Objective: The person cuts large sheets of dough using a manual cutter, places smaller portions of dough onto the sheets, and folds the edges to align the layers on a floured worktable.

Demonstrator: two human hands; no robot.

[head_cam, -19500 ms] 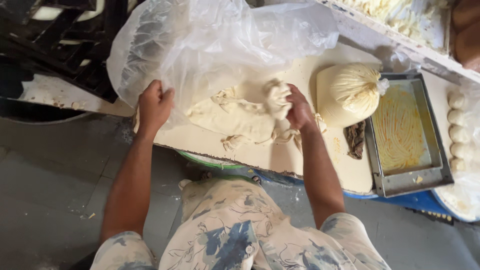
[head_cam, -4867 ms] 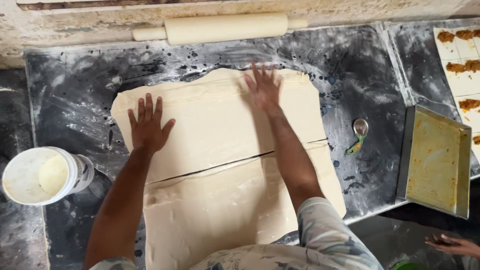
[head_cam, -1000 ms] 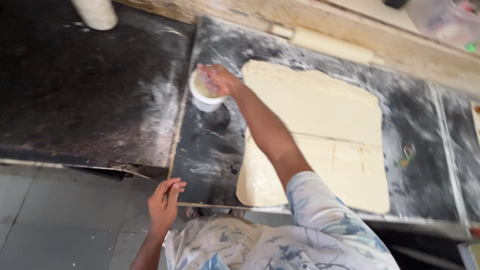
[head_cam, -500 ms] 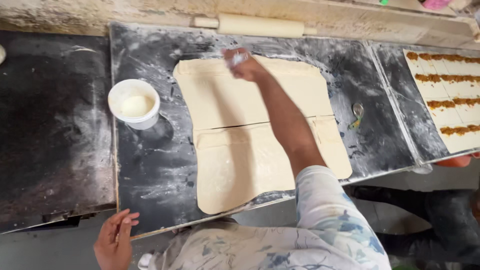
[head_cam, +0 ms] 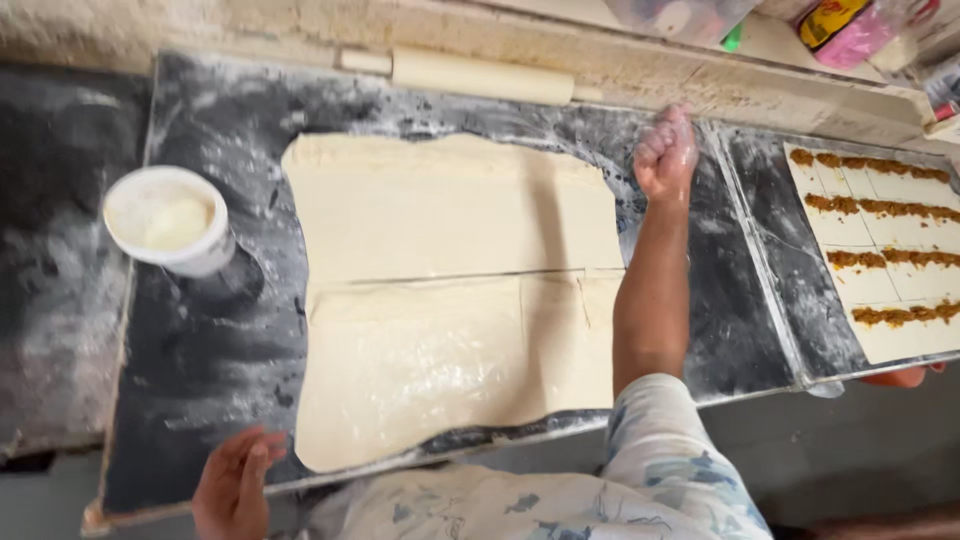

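Right hand (head_cam: pixel 667 150), seemingly fisted, hovers past dough sheet (head_cam: pixel 450 290) edge.

Right arm stretched far out, forearm bare, patterned sleeve ending at the elbow. Right hand (head_cam: pixel 667 150) at the far right, closed in a loose fist, knuckles up, dusted white. Left hand (head_cam: pixel 235 485) low at the near left edge, fingers (head_cam: pixel 252 462) spread and pointing far, palm down, empty. Left forearm out of view.
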